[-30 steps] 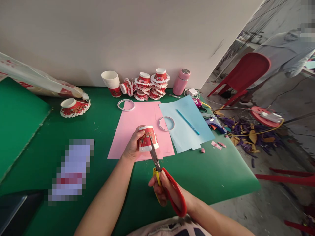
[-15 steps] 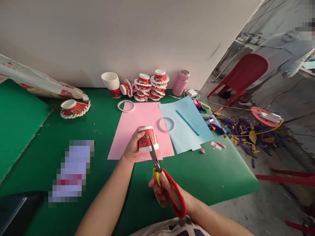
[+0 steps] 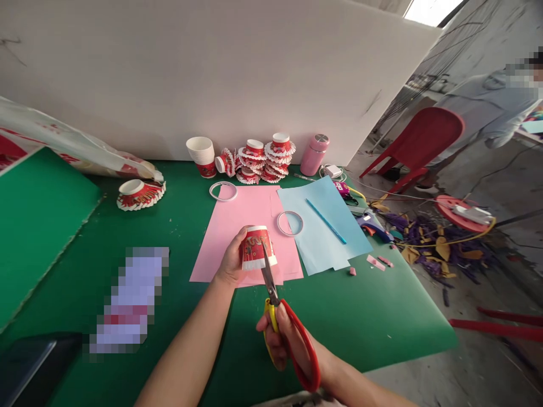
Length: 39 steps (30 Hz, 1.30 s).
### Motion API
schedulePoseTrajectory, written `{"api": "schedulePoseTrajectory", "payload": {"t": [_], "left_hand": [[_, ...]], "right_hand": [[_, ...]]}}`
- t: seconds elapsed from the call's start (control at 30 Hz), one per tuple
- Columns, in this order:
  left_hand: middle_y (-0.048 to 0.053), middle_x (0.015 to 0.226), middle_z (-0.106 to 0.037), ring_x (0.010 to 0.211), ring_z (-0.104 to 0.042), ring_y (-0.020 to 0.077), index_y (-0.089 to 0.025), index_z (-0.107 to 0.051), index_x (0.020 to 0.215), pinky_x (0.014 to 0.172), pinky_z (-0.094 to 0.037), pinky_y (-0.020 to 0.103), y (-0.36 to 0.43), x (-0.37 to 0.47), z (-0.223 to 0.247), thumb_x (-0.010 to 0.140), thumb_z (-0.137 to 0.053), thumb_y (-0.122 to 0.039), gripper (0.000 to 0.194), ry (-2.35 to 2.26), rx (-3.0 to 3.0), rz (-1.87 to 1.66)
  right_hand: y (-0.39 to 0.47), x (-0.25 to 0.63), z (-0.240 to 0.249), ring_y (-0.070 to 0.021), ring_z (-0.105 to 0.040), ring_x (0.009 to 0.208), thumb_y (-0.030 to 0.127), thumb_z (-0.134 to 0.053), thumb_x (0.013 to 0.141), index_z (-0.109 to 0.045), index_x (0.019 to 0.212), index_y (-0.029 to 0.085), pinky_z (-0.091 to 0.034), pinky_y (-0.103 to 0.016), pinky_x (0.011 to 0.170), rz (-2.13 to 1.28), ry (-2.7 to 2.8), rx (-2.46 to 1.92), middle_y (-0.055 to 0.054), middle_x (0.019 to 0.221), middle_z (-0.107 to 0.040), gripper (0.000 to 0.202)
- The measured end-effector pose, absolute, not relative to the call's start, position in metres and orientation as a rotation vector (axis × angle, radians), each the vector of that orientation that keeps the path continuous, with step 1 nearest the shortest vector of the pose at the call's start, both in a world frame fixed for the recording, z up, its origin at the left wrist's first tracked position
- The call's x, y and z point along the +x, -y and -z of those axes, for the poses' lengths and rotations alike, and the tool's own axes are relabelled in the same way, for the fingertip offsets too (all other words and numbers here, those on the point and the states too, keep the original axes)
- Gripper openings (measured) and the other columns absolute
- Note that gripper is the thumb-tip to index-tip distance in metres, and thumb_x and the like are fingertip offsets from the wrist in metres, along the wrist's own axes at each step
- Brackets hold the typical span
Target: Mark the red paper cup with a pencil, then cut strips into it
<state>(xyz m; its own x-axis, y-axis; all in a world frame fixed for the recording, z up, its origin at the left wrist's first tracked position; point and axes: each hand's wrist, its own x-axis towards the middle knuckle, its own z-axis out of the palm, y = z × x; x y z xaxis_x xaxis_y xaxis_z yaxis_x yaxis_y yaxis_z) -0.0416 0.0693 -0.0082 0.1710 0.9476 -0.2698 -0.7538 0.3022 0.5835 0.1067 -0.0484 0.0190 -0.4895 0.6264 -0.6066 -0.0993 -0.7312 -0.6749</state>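
Observation:
A red and white paper cup (image 3: 255,249) is gripped in my left hand (image 3: 231,261), upside down with its white rim toward me. Slits run from the rim up its side. My right hand (image 3: 278,339) is closed around the handles of a pair of scissors (image 3: 270,287), one red and one yellow. The scissor blades lie against the cup's right side, pointing away from me. Beneath the cup is pink paper (image 3: 231,220), with light blue paper (image 3: 316,243) to its right. A roll of tape (image 3: 290,224) rests where the two sheets meet.
Fringed cups (image 3: 254,152) are piled at the back wall, beside a stack of whole cups (image 3: 201,152) and a pink bottle (image 3: 314,155). Another fringed cup (image 3: 138,195) sits left. A glue gun (image 3: 375,227) lies at the right edge. A person sits beyond the red chair (image 3: 428,141).
The view has shifted, so the tabletop things appear slightly lower. My left hand still holds the cup, now turned a little, and the scissors stay at its right side.

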Motion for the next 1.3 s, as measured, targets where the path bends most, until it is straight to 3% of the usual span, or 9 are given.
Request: {"api": "schedulePoseTrajectory", "payload": {"t": [0.37,0.6,1.07,1.3], "left_hand": [[0.009,0.083,-0.073,0.075,-0.071,0.0267,-0.015,-0.060,0.093,0.067,-0.054,0.036,-0.0691,-0.0410,0.0043,0.078,-0.063,-0.035,0.025,-0.629,0.338,-1.239],[0.009,0.081,-0.073,0.078,-0.071,0.0282,-0.014,-0.062,0.092,0.076,-0.054,0.042,-0.0700,-0.0421,0.0062,0.079,-0.061,-0.035,0.025,-0.652,0.352,-1.239],[0.012,0.080,-0.073,0.080,-0.070,0.0304,-0.012,-0.064,0.094,0.077,-0.053,0.044,-0.0705,-0.0425,0.0080,0.079,-0.060,-0.039,0.032,-0.682,0.378,-1.214],[0.009,0.082,-0.072,0.081,-0.070,0.0291,-0.013,-0.063,0.092,0.078,-0.053,0.044,-0.0702,-0.0427,0.0066,0.078,-0.062,-0.036,0.027,-0.657,0.371,-1.233]], "right_hand": [[0.0491,0.1043,-0.0232,-0.0042,-0.025,0.041,0.094,-0.042,0.054,-0.052,0.082,0.017,-0.027,-0.020,0.040,-2.195,0.823,-1.282,0.010,0.054,-0.033,0.083],[0.0509,0.1036,-0.0228,-0.0042,-0.025,0.039,0.094,-0.041,0.056,-0.051,0.081,0.017,-0.028,-0.021,0.038,-2.183,0.871,-1.286,0.011,0.052,-0.031,0.082],[0.0536,0.1029,-0.0239,-0.0031,-0.022,0.032,0.094,-0.037,0.056,-0.047,0.076,0.019,-0.022,-0.020,0.033,-2.191,0.845,-1.297,0.013,0.045,-0.029,0.079],[0.0544,0.1022,-0.0204,-0.0040,-0.026,0.034,0.091,-0.037,0.064,-0.047,0.076,0.019,-0.024,-0.020,0.035,-2.168,0.872,-1.193,0.011,0.045,-0.031,0.073]]}}
